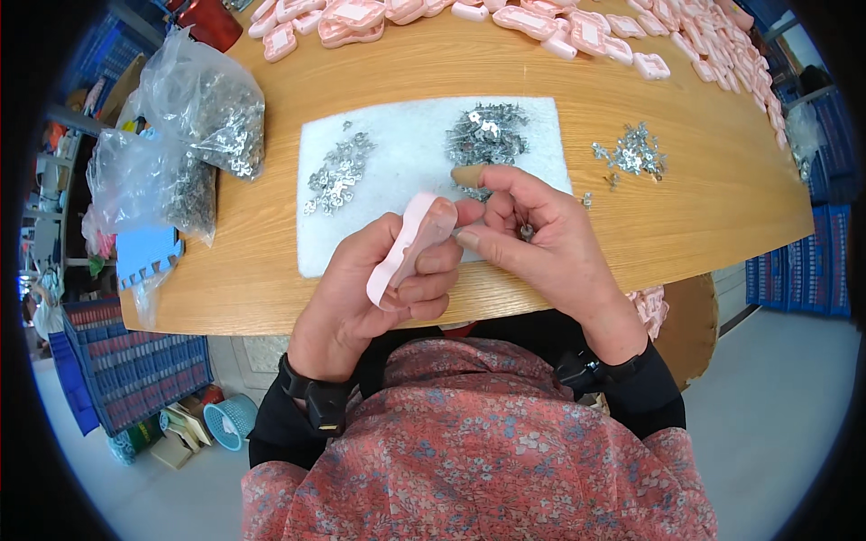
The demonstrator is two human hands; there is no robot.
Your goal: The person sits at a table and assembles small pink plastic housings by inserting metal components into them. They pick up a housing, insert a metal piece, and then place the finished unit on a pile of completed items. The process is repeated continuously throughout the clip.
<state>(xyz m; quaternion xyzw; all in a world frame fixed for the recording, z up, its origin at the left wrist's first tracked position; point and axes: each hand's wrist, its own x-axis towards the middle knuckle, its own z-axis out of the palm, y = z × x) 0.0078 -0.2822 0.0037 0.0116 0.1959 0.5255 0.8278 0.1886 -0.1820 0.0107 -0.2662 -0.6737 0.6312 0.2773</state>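
My left hand [383,270] is closed around a pale pink plastic shell [410,248], held tilted above the near part of a white foam mat [397,135]. Just right of it is my right hand [546,234], its thumb near the shell's upper end and its index finger raised apart; tan covers sit on these two fingertips. Small metal pieces [527,232] show in its curled fingers. Beyond that hand, a dense heap of small metal parts [487,131] lies on the mat. A looser heap of silvery metal clips [338,176] lies on the mat's left side.
Many pink shells [586,34] line the table's far edge. Clear plastic bags of metal parts [225,117] stand at the left, by a blue foam piece [149,252]. More small metal parts [639,151] lie right of the mat. A cardboard box [690,329] stands below the table's right side.
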